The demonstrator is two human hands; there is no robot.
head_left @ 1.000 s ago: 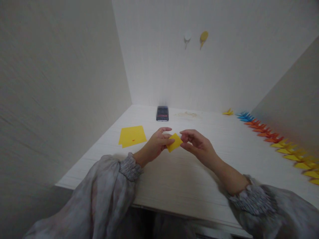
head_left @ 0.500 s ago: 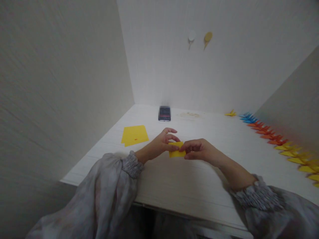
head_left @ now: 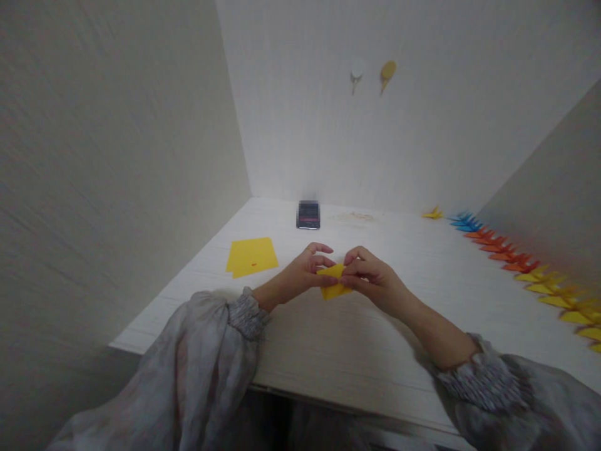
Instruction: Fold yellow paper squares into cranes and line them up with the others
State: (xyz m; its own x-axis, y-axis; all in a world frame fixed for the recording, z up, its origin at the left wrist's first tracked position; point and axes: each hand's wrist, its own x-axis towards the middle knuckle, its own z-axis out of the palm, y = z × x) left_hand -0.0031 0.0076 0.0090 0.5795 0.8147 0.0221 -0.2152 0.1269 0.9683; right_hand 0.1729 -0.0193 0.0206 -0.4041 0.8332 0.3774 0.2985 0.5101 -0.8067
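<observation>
Between both hands, above the white table, is a small folded piece of yellow origami paper (head_left: 332, 290). My left hand (head_left: 310, 269) pinches its left side, thumb on the near face, with the upper fingers curved out above it. At the paper's right side, my right hand (head_left: 373, 279) grips with thumb and fingertips. The fingers hide part of the folds. Left of my left hand lie flat yellow sheets (head_left: 252, 254), overlapping, with a small red mark near the lower edge.
A phone (head_left: 308, 216) rests by the back wall. Folded paper cranes in blue (head_left: 466, 222), orange-red (head_left: 500, 247) and yellow (head_left: 558, 291) line the table's right side, and a single yellow one (head_left: 432, 213) sits near the back. Two hooks (head_left: 387, 70) are on the wall.
My right hand has shifted its grip, its fingers now up along the paper's upper right. The paper has tilted and its outline has changed from a flat rectangle to a more angled shape.
</observation>
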